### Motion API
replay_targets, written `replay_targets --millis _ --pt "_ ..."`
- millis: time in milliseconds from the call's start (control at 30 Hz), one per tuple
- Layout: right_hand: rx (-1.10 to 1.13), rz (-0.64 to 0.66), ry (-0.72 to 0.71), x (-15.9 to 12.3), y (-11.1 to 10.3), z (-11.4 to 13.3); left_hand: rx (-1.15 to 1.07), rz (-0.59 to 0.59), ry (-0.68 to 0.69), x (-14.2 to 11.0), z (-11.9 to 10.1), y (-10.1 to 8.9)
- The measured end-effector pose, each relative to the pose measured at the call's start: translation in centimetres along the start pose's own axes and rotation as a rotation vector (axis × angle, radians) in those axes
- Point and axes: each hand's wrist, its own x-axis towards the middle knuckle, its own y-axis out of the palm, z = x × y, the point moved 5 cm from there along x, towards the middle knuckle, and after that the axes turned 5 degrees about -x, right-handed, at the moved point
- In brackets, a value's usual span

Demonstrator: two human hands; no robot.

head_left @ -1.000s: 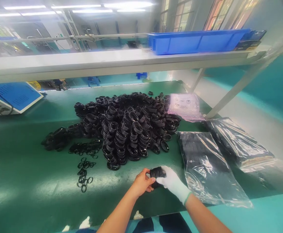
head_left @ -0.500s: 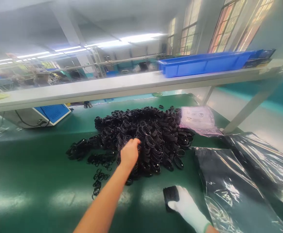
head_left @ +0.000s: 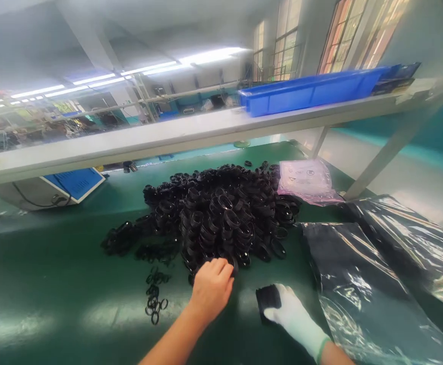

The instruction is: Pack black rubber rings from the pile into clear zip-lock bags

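Note:
A large heap of black rings (head_left: 217, 213), many nested in curved stacks, lies on the green tabletop. At its front edge is my left hand (head_left: 213, 284), bare, with the fingers curled closed. Dark rings show right behind its fingertips, and what the fingers hold is hidden. My right hand (head_left: 292, 309), in a white glove, grips a compact stack of black rings (head_left: 266, 303) low over the table, right of the left hand. Several loose thin rings (head_left: 155, 305) lie to the left of my left forearm.
Large clear plastic bags with dark contents (head_left: 358, 284) lie at the right. A pinkish plastic bag (head_left: 307, 177) sits behind them. Above the table runs a white shelf (head_left: 168, 134) bearing a blue bin (head_left: 312, 94). A blue-and-grey box (head_left: 73, 183) stands back left.
My left hand has come down from the middle of the heap to its front edge, nearer me. The right hand keeps its grip on the ring stack. The view has shifted slightly.

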Motion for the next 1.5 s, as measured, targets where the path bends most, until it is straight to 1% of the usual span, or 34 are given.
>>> replay_targets --millis 33,67,133,167,200,267,333,400,600,767,833,867,900,933,967,1033,1067,1100,1133,1167,1200,1267,1300,1333,1433,1467,1500 --pt "0.003 -0.003 -0.011 -0.1 -0.3 0.1 -0.051 0.084 -0.110 -0.8 -0.2 2.0" --pt "0.001 -0.005 -0.021 -0.2 -0.5 0.3 -0.155 0.172 -0.244 -1.5 -0.2 4.0" --pt "-0.008 -0.002 -0.024 -0.3 -0.7 0.3 -0.452 0.347 -0.513 -2.5 0.1 8.2" --pt "-0.013 0.000 -0.023 -0.2 -0.7 0.3 -0.597 0.417 -0.614 -2.7 0.1 10.1" --pt "-0.017 0.005 -0.022 -0.2 -0.7 0.2 -0.716 0.467 -0.678 -2.8 0.0 11.8" --pt "-0.022 0.007 -0.027 -0.1 -0.6 0.0 -0.847 0.502 -0.722 -2.6 -0.1 14.1" --pt "-0.021 0.001 -0.035 0.0 -0.5 -0.1 -0.911 0.483 -0.721 -2.4 -0.1 15.5" --pt "-0.017 -0.004 -0.042 0.0 -0.5 -0.2 -0.974 0.457 -0.723 -2.4 -0.2 16.2" --pt "-0.026 -0.003 -0.029 -0.4 -0.5 0.2 -1.073 0.419 -0.728 -2.3 0.0 17.1" --pt "-0.093 -0.048 0.086 -1.1 0.3 1.0 -1.062 0.398 -0.753 -2.6 -0.6 17.8" --pt "-0.126 -0.044 0.121 -1.2 0.6 1.2 -1.031 0.396 -0.769 -2.7 -0.5 17.1" --pt "-0.133 -0.036 0.119 -1.3 0.7 1.2 -1.000 0.382 -0.766 -2.6 -0.2 16.2" --pt "-0.138 -0.030 0.112 -1.3 0.8 1.3 -0.938 0.337 -0.744 -2.2 0.5 14.6" --pt "-0.141 -0.025 0.107 -1.2 0.9 1.3 -0.839 0.252 -0.696 -1.6 1.3 12.4" --pt "-0.143 -0.020 0.106 -1.1 1.0 1.2 -0.707 0.140 -0.632 -0.8 2.3 9.6" --pt "-0.139 -0.006 0.123 -0.9 1.2 0.9 -0.372 -0.153 -0.467 1.1 4.4 3.0" --pt "-0.137 0.003 0.136 -0.8 1.3 0.7 -0.235 -0.243 -0.440 2.0 5.5 0.1" --pt "-0.136 0.009 0.144 -0.7 1.5 0.6 -0.110 -0.294 -0.446 2.9 6.7 -2.3" --pt "-0.135 0.013 0.147 -0.6 1.6 0.5 -0.006 -0.293 -0.441 3.9 7.7 -4.2" --pt "-0.135 0.015 0.145 -0.5 1.7 0.5 0.085 -0.270 -0.410 5.0 8.5 -5.5" --pt "-0.133 0.013 0.142 -0.4 1.7 0.5 0.166 -0.226 -0.368 6.0 9.1 -6.4" --pt "-0.124 0.013 0.140 -0.4 1.7 0.6 0.282 -0.123 -0.261 7.4 9.6 -7.4" --pt "-0.118 0.015 0.146 -0.5 1.7 0.7 0.315 -0.091 -0.218 7.7 9.5 -7.8" --pt "-0.111 0.017 0.150 -0.7 1.5 0.8 0.325 -0.084 -0.190 7.7 9.1 -8.1" --pt "-0.089 -0.004 0.143 -1.3 0.9 1.4 0.220 -0.168 -0.168 5.8 7.0 -8.9" --pt "-0.084 -0.016 0.135 -1.5 0.6 1.6 0.146 -0.179 -0.181 4.9 6.3 -8.6" --pt "-0.083 -0.026 0.133 -1.6 0.4 1.7 0.055 -0.155 -0.207 3.9 5.6 -7.7"
